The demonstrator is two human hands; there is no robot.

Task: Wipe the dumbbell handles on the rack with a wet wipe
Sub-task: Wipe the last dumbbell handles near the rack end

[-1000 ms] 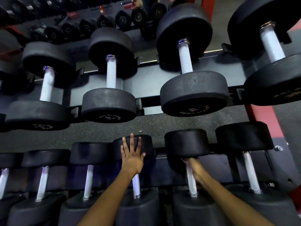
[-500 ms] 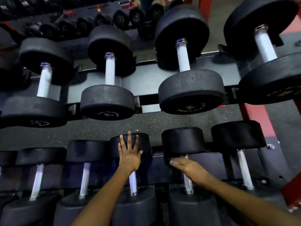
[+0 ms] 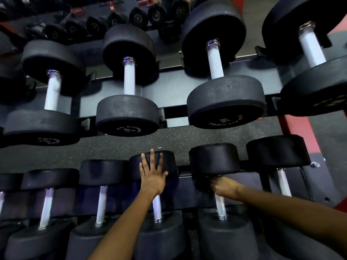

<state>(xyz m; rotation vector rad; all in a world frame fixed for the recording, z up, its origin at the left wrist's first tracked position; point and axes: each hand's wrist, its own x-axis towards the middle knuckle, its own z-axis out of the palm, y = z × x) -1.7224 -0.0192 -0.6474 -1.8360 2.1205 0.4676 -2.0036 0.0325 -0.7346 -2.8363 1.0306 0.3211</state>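
Black dumbbells with pale knurled handles lie in two tiers on a dark rack [image 3: 187, 117]. My left hand [image 3: 153, 175] rests flat, fingers spread, on the far head of a lower-tier dumbbell [image 3: 165, 162], above its handle [image 3: 157, 209]. My right hand [image 3: 223, 186], blurred, curls round the upper end of the handle [image 3: 220, 205] of the dumbbell just to the right, under its far head [image 3: 214, 158]. No wet wipe shows; the fingers hide whatever is in that hand.
Bigger dumbbells [image 3: 225, 102] fill the upper tier close above my hands. A red frame post [image 3: 300, 132] stands at the right. Speckled rubber floor [image 3: 131, 145] shows between the tiers. More small dumbbells [image 3: 139, 15] line a rack at the back.
My right hand went from fingers stretched across the handle to curled round its upper end. My left hand has stayed flat on the neighbouring dumbbell head.
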